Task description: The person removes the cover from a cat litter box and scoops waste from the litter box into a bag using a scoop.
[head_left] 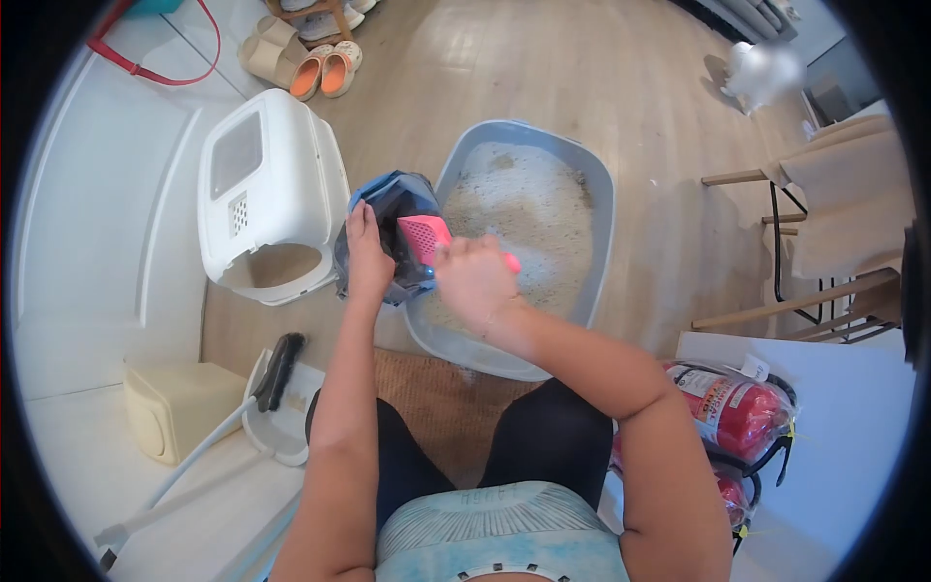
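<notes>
My right hand [477,283] is closed around the handle of a pink litter scoop [424,236]. The scoop's slotted head reaches into the mouth of a dark plastic bag [396,199] with a blue rim. My left hand [369,254] holds the near left side of that bag, its fingers along the edge. Part of the bag's inside is hidden by the scoop and my hands. Under my right hand lies a grey litter tray [603,209] holding pale, sandy litter [529,209], with the bag over its left edge.
A white litter box hood [281,145] stands to the left. Nearby are a broom [281,371], a dustpan [281,427] and a cream bin [179,407]. Red fire extinguishers [742,417] sit at right, below a chair [853,194]. Clogs [337,70] are at the back.
</notes>
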`<act>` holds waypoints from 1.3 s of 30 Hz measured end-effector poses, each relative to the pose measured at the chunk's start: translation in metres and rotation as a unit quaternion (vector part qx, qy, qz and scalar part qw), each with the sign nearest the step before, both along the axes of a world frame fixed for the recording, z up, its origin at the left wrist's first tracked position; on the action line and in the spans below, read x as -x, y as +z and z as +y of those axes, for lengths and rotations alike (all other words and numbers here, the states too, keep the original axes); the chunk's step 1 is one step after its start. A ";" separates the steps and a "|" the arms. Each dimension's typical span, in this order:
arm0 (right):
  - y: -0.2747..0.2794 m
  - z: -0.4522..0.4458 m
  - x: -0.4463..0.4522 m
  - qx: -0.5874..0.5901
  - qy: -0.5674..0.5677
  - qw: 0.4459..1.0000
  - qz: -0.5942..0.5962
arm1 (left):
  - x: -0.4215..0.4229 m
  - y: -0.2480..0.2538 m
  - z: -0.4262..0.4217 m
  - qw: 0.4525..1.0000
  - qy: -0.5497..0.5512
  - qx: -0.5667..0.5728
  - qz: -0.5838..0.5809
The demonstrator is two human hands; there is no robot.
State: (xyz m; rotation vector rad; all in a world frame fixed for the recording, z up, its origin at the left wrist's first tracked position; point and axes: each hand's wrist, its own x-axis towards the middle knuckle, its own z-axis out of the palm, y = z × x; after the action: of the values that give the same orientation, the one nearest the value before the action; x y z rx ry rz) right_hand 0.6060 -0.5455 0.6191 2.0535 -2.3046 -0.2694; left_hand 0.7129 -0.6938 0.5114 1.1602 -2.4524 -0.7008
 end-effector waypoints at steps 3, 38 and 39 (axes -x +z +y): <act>0.003 0.028 0.023 0.086 -0.163 0.982 -0.029 | 0.000 -0.003 0.002 1.000 0.000 0.007 -0.002; -0.047 0.121 0.214 -0.082 -0.308 0.944 -0.090 | -0.004 -0.006 0.013 0.999 -0.021 0.038 -0.003; -0.041 0.124 0.218 -0.146 -0.304 0.933 -0.123 | -0.005 -0.005 0.013 0.999 -0.018 0.032 -0.004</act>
State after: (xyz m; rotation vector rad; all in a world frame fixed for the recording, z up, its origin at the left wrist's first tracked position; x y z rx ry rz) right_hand 0.3875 -0.4219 0.5780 1.4619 -3.1890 -0.4129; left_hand 0.7179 -0.6805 0.5066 1.0983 -2.4888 -0.6250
